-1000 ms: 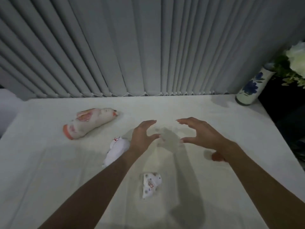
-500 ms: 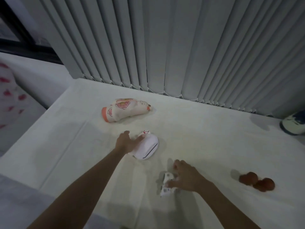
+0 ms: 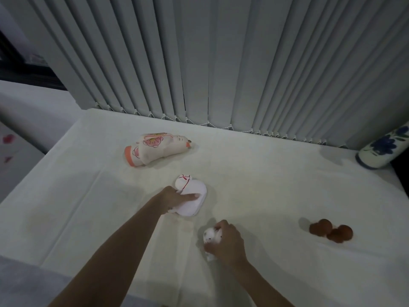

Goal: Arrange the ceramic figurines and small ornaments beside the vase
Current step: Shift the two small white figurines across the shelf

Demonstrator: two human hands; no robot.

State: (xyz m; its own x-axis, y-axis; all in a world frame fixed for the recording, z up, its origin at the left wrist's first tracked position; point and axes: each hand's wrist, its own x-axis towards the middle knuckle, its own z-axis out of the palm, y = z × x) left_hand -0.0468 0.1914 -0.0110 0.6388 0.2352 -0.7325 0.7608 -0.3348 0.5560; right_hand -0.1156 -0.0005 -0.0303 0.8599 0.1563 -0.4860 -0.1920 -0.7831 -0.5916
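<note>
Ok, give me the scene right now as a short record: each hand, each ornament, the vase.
left hand: grip closing on the white figurine, which lies on the table
right hand: grip shut on the small figurine
floral figurine: on its side, far left, untouched
brown balls: clustered at right, untouched
vase: far right edge, partly cut off
done: nothing beside the vase yet

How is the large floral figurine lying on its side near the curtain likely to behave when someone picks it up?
The large floral figurine looks like glazed ceramic, so it is probably rigid, fragile and a little slippery. Lying on its rounded side on the tablecloth, it may rock or roll if nudged. Its flat orange base suggests it would stand steadily once upright.
</note>
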